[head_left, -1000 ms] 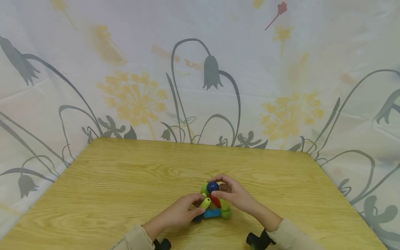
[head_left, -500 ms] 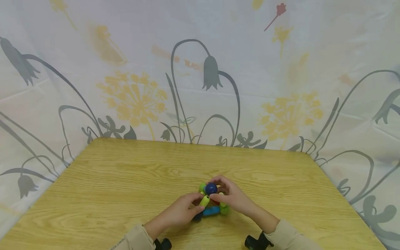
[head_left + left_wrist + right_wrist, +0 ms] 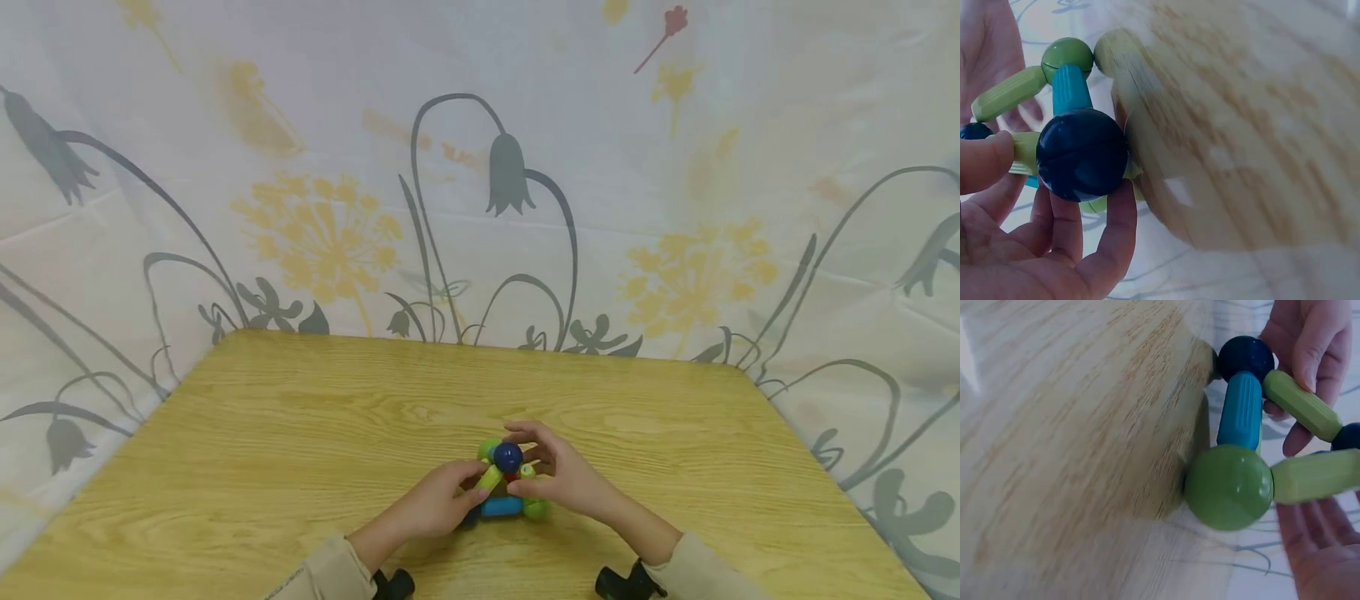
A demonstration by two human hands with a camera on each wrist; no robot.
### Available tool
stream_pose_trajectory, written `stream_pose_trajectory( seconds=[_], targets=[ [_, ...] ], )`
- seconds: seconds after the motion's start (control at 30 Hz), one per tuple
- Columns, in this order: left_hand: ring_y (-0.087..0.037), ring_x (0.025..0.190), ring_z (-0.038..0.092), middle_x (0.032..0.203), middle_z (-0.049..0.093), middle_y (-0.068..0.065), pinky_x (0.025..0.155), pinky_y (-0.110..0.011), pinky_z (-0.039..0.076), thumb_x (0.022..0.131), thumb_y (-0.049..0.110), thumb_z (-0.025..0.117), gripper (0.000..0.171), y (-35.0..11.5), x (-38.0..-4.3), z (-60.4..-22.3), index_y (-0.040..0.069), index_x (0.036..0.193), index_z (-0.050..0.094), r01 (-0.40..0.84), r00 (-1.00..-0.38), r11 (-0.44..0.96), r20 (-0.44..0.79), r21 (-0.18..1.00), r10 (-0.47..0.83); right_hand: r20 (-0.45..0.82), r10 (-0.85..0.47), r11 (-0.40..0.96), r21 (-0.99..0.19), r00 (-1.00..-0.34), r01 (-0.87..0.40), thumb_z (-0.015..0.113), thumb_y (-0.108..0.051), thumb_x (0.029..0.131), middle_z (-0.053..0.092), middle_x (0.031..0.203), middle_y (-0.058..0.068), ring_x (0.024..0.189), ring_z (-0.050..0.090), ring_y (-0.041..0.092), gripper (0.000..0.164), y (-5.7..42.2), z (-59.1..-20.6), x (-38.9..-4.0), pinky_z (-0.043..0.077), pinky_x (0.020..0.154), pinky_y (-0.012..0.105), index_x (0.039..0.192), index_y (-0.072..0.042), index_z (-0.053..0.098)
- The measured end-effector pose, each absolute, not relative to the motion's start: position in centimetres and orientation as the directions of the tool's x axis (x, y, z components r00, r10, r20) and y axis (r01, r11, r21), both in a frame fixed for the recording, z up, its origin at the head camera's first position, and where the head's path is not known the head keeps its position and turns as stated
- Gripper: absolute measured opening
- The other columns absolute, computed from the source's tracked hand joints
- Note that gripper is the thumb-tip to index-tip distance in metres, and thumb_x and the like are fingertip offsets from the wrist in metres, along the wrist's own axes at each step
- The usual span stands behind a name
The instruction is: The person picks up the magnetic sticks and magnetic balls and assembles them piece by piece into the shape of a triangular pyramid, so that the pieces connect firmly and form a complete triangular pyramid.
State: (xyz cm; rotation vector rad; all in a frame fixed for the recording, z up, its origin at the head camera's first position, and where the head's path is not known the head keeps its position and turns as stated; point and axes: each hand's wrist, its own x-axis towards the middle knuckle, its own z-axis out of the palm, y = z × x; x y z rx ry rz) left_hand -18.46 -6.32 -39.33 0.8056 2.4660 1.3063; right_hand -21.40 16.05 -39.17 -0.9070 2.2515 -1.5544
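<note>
A small frame of magnetic rods and balls stands on the wooden table. My left hand [image 3: 438, 500] pinches its slanted yellow-green magnetic rod [image 3: 490, 478], which runs from the lower dark blue ball [image 3: 1082, 154] up to the top dark blue ball [image 3: 508, 457]. Beside that top ball, my right hand [image 3: 562, 475] has its fingers loosely spread, with a gap to the ball. A blue rod [image 3: 1240, 411] links the lower dark blue ball and a green ball [image 3: 1229, 487]. Another green ball [image 3: 489, 450] is at the back. The red rod is mostly hidden.
The wooden table [image 3: 337, 417] reaches back to a white curtain [image 3: 465, 250] printed with flowers, which also hangs at both sides. Black wrist camera mounts [image 3: 626, 582] sit under both sleeves, near the table surface.
The frame has turned slightly and shifted a little left. My right fingers have spread away from the top dark blue ball, while my left hand keeps its pinch on the yellow-green rod.
</note>
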Motion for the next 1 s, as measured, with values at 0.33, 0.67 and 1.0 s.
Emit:
stream_pose_trajectory(
  seconds=[0.33,0.67,1.0],
  targets=[
    [-0.025,0.095,0.054,0.103,0.056,-0.011,0.079,-0.037,0.046,0.096,0.009,0.050,0.036,-6.6,-18.7,-39.5,-0.009,0.127,0.050,0.402,-0.817,0.470,0.076,0.786,0.571,0.091,-0.585,0.378,-0.849,-0.806,-0.370,0.068,-0.015,0.086,0.063,0.094,0.004,0.083,0.059,0.014,0.020,17.5,-39.4,-20.5,0.049,0.071,0.029,0.100,-0.001,0.067],
    [-0.020,0.089,0.050,0.102,0.054,-0.009,0.075,-0.034,0.043,0.098,0.011,0.048,0.038,-7.0,-19.0,-39.6,-0.008,0.131,0.045,0.390,-0.814,0.451,0.072,0.803,0.576,0.047,-0.542,0.445,-0.831,-0.839,-0.334,0.068,-0.018,0.086,0.065,0.093,0.004,0.082,0.057,0.016,0.027,16.4,-39.5,-20.9,0.048,0.070,0.028,0.105,0.001,0.068],
    [-0.025,0.098,0.053,0.107,0.055,-0.010,0.082,-0.040,0.045,0.097,0.012,0.050,0.034,-6.9,-19.3,-39.9,-0.003,0.127,0.051,0.345,-0.838,0.441,0.060,0.829,0.542,0.064,-0.510,0.440,-0.838,-0.858,-0.324,0.066,-0.018,0.087,0.062,0.098,0.006,0.085,0.058,0.019,0.031,16.8,-39.8,-20.9,0.048,0.072,0.029,0.111,0.001,0.063]
  ],
)
